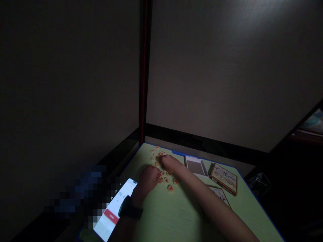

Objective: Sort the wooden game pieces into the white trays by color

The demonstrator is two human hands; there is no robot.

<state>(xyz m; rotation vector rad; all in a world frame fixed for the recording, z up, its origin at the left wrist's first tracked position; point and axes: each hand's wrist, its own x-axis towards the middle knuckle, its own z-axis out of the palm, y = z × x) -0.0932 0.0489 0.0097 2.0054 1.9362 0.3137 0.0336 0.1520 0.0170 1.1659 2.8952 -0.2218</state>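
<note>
Round, pale Chinese chess pieces (170,188) with red or dark characters lie loosely scattered on the green tabletop (174,215). My left hand (149,177), with a dark watch on its wrist, is closed at the near left of the group, its fingertips on a chess piece (159,178). A little farther off, my right hand (171,162) reaches across from the right with curled fingers among the pieces. Its fingertips are mostly hidden, so what they hold cannot be made out. More pieces (152,158) lie beyond both hands.
A lit phone (114,210) showing a timer lies left of my left wrist. An open shallow box (196,166) stands at the far edge, beside a printed box (224,178). A printed sheet or booklet (219,195) lies partly behind my right forearm. Walls border the table's far corner.
</note>
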